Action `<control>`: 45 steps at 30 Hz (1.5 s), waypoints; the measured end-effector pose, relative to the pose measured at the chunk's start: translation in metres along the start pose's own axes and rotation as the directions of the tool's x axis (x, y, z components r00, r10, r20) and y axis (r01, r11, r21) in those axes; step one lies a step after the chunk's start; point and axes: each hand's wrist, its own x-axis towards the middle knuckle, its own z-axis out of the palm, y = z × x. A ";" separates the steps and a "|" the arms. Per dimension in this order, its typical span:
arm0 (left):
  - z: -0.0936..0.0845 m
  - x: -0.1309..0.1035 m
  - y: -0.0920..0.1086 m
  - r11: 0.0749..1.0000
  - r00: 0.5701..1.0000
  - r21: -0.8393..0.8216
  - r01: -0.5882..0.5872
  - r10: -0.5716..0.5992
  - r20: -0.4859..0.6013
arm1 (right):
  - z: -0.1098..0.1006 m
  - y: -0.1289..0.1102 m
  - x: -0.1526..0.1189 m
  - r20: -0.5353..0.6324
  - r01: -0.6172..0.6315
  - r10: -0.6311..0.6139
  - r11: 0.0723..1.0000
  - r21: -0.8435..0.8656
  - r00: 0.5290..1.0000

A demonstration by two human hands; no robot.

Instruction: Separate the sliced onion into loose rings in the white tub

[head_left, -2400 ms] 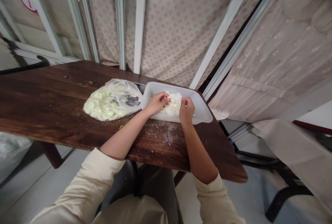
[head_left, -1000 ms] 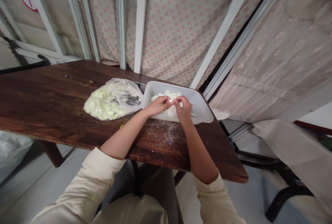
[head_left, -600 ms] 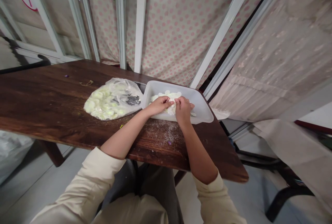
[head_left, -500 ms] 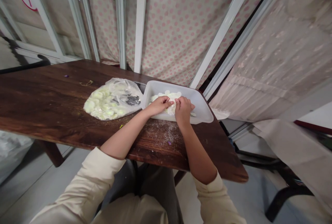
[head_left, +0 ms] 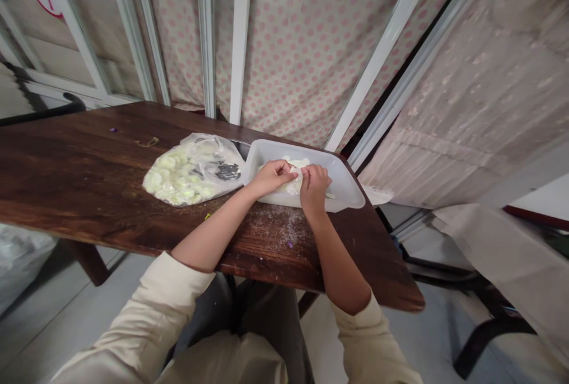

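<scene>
Over a white plastic tub my left hand and my right hand are held close together, fingertips nearly meeting. Thumb and fingers of each are pinched, and a small white piece shows between them; its exact kind is too small to tell. Below and behind the hands, a heap of flat white pieces lies in the tub, partly hidden by my fingers. To the left, touching the tub, is a clear plastic bag filled with pale green-white round pieces.
The dark wooden table has white crumbs scattered in front of the tub. A rubber-band-like loop lies at the back left. Glass panels with a dotted curtain stand behind; a black chair is at right.
My fingers have shifted slightly over the tub, with the right hand's fingers drawn in a little more. The tub has barely moved; the bag stays in place.
</scene>
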 end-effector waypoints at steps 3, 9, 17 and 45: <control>-0.001 0.000 0.001 0.998 0.998 -0.008 0.057 -0.057 -0.002 | -0.001 0.000 0.001 -0.017 -0.035 0.036 0.998 0.044 0.999; -0.001 0.001 0.000 0.994 0.995 -0.071 0.086 -0.089 -0.042 | -0.003 0.010 0.008 -0.056 -0.300 0.323 0.921 0.248 0.945; -0.001 0.002 -0.002 1.000 0.999 -0.019 0.008 -0.008 0.036 | -0.005 0.003 0.006 0.155 -0.134 0.104 0.971 0.198 0.982; 0.000 0.001 -0.001 0.989 0.989 -0.041 0.144 -0.142 0.032 | 0.002 -0.001 -0.005 0.027 0.148 -0.145 0.972 -0.181 0.989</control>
